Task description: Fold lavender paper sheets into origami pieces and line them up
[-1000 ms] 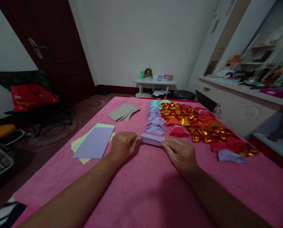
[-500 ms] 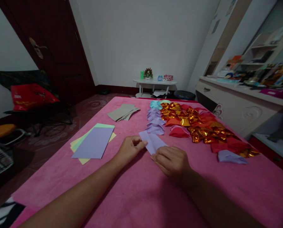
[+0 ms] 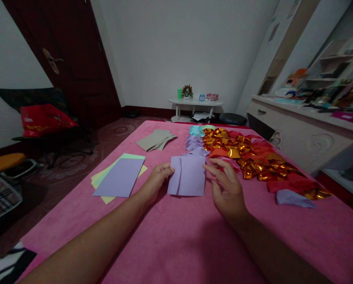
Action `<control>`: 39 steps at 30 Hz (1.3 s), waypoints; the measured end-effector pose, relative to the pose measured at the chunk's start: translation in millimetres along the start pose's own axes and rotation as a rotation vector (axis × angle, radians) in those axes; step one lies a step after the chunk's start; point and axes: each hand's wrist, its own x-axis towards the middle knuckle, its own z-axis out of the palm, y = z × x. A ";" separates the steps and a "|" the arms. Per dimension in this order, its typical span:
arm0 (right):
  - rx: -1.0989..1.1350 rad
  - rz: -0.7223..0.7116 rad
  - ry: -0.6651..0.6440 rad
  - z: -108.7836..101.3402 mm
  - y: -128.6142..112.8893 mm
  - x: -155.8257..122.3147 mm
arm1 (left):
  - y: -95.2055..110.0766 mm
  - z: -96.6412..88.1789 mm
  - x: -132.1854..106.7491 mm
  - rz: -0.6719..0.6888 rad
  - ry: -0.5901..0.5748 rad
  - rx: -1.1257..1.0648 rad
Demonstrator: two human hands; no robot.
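The sheet (image 3: 191, 177), lilac and with a crease running down near its left edge, sits at the middle of the pink cloth (image 3: 179, 236), between the two hands. The left hand (image 3: 156, 180) pinches its left edge, thumb and fingers closed on the paper. The right hand (image 3: 228, 191) has its fingers loosely spread, with the fingertips (image 3: 207, 167) at the sheet's right edge and nothing gripped. Left of the left hand lies a stack (image 3: 118, 177) of flat paper, lilac on top of green and yellow. Grey cards (image 3: 156, 140) lie farther back. Behind the sheet runs a row of lilac folds (image 3: 194, 142), and to the right of it a heap of gold and red folds (image 3: 247, 157). One stray fold (image 3: 293, 197), also lilac, lies near the right edge of the cloth.
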 end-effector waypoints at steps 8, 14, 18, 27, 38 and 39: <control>0.204 0.315 -0.051 3.5 2.0 -5.1 | -2.3 -3.7 3.0 0.059 -0.042 0.005; 0.310 0.329 -0.143 1.3 -1.9 -5.9 | -4.2 -4.3 2.4 0.022 -0.035 0.033; 0.269 0.258 -0.192 -0.2 -6.1 -4.1 | -1.6 -0.7 -0.3 0.016 -0.029 0.048; 0.238 0.265 -0.085 2.1 -2.3 -5.0 | 3.2 1.9 -1.3 0.120 -0.031 0.111; 0.276 0.243 -0.095 1.7 -3.2 -5.6 | -9.4 8.3 0.7 0.271 -0.078 0.354; 0.265 0.228 -0.106 1.1 -4.7 -5.3 | -10.1 7.8 1.6 0.275 -0.060 0.370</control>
